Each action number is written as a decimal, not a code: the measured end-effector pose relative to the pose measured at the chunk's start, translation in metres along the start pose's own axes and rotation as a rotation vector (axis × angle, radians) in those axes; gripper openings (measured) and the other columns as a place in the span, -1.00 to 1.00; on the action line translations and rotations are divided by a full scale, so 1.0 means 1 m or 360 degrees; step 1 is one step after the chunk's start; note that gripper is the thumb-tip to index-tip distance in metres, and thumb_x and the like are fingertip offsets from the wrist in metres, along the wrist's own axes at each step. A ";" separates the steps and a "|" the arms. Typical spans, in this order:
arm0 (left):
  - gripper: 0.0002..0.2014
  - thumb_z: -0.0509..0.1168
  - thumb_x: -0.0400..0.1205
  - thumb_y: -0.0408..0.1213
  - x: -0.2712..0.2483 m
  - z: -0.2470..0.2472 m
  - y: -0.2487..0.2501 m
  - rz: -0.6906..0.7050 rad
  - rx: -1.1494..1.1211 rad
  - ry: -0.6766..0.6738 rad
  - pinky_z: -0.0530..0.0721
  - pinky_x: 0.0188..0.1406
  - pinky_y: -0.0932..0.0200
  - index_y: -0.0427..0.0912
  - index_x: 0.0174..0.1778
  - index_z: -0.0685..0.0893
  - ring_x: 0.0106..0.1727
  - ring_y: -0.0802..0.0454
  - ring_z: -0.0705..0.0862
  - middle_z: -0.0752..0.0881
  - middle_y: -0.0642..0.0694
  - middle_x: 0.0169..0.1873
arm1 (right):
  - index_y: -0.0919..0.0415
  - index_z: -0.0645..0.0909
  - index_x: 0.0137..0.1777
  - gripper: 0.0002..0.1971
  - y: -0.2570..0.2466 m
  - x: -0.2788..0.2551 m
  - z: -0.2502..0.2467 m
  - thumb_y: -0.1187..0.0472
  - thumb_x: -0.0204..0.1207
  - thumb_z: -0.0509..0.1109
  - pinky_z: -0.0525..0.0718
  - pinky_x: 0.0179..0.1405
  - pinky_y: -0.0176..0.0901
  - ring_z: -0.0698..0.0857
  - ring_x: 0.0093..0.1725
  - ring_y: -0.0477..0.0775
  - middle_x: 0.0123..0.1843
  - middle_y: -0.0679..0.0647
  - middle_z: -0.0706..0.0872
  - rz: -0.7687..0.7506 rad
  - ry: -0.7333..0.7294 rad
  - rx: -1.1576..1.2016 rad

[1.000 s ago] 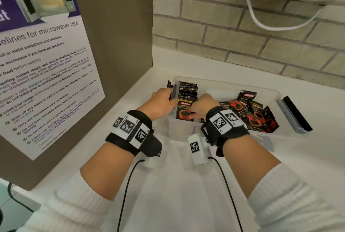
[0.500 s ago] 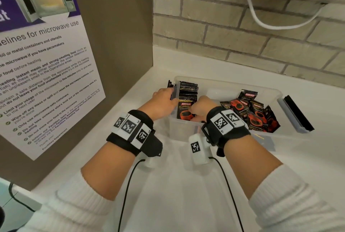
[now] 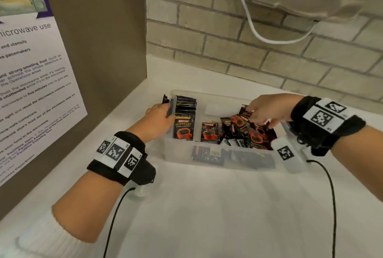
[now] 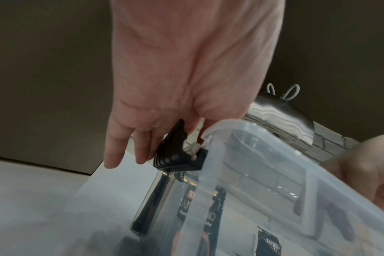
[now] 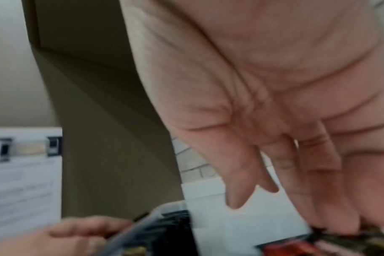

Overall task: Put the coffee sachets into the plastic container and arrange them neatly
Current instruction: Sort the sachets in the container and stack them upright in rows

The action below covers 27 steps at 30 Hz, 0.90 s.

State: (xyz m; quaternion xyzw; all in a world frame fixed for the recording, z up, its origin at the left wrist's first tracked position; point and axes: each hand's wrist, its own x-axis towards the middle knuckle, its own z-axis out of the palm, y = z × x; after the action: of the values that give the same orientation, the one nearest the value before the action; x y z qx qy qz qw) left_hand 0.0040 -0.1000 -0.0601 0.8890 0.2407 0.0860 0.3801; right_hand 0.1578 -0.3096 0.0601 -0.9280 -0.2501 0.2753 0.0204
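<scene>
Illumination is even and diffuse in all three views. Head view: sharp at centre; soft shadows lie on the white counter (image 3: 207,216) beneath the forearms. Wide-angle distortion bends the brick wall (image 3: 248,39) courses and the poster (image 3: 31,91) text toward the frame edges. Left wrist view: the palm is in moderate focus; the clear container wall (image 4: 274,173) carries pale reflections, and a metal surface (image 4: 274,110) behind it shows banded glare. Right wrist view: heavily blurred throughout; the lower edge is smeared.
</scene>
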 end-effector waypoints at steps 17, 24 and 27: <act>-0.53 0.10 0.68 -0.16 0.001 0.002 0.006 -0.0097 0.0093 0.0041 0.42 0.42 -0.21 0.02 0.55 0.33 0.43 -0.21 0.39 0.44 -0.20 0.42 | 0.20 0.52 0.34 -0.46 -0.006 0.059 0.027 0.08 0.38 0.55 0.51 -0.20 -0.28 0.50 0.00 -0.01 0.07 0.05 0.57 -0.0394 -0.0421 -0.1689; -0.65 0.17 0.65 -0.13 0.005 -0.003 0.004 -0.0115 0.0210 0.0042 0.50 0.31 -0.23 -0.05 0.36 0.54 0.31 -0.30 0.47 0.52 -0.27 0.29 | 0.27 0.56 0.31 -0.58 0.019 0.030 -0.036 0.13 0.49 0.45 0.41 -0.12 -0.29 0.53 0.10 0.12 0.20 0.17 0.60 -0.0474 0.0270 -0.1104; -0.60 0.19 0.67 -0.16 0.001 -0.010 0.017 0.0031 0.0238 0.0254 0.35 0.44 -0.14 -0.14 0.43 0.49 0.46 -0.24 0.35 0.45 -0.27 0.42 | 0.29 0.62 0.19 -0.70 0.035 0.011 -0.054 0.20 0.49 0.44 0.43 -0.16 -0.25 0.51 -0.07 0.05 0.09 0.21 0.66 -0.0542 0.0728 -0.0451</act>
State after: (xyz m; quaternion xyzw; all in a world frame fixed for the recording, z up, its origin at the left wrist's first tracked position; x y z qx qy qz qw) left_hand 0.0077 -0.1025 -0.0410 0.9075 0.2671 0.1421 0.2915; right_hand 0.2095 -0.3294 0.0943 -0.9042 -0.4267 0.0146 -0.0077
